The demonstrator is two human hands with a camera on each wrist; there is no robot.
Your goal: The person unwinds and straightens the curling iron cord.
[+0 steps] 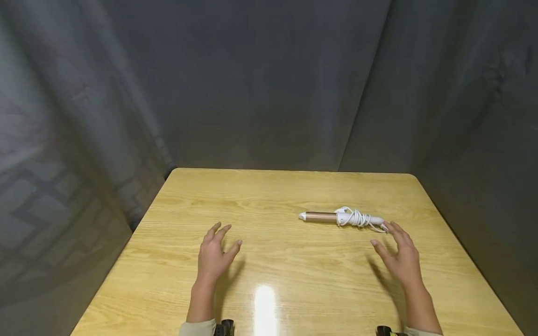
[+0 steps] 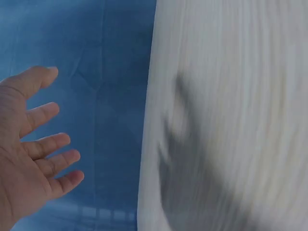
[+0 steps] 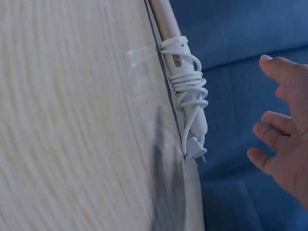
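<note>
- The curling iron [image 1: 342,218] lies flat on the wooden table [image 1: 294,196], right of the middle, with its long axis running left to right.
- The bronze barrel [image 1: 319,216] with its white tip points left, and the white handle is on the right.
- The white cord [image 1: 357,218] is wrapped in loops round the handle, and the plug [image 3: 195,147] sits at the handle's end, pretty clear in the right wrist view.
- The right hand [image 1: 401,254] hovers just beside the handle end with fingers spread and relaxed, gripping nothing. The fingertips come very close to the plug, though I can't tell if they actually touch.
- From the right wrist camera that hand [image 3: 284,130] looks apart from the iron, palm open and fingers a bit bent.
- The left hand [image 1: 214,254] is over the left part of the table, well apart from the iron, fingers splayed and holding nothing.
- The left wrist view shows the same open palm [image 2: 29,144]; the rest of that shot is blurry.
- There's a grey cloth backdrop [image 1: 269,84] behind the table.
</note>
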